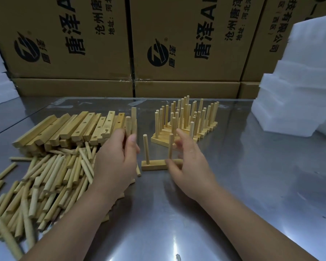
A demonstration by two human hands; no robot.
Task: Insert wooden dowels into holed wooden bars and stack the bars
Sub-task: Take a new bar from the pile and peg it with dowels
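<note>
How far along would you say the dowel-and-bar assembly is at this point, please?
Done: a cluster of doweled bars stands stacked behind. In hand: the bar in front carries two upright dowels, the right hand at its end, grip blurred; the left hand holds two more dowels. Left: many empty bars and loose dowels.

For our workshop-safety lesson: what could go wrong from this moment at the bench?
1. The bar is narrow; the right hand at its end might tip it and its standing dowels.
2. The left hand grips two dowels at once; one might slip into the loose pile.
</note>
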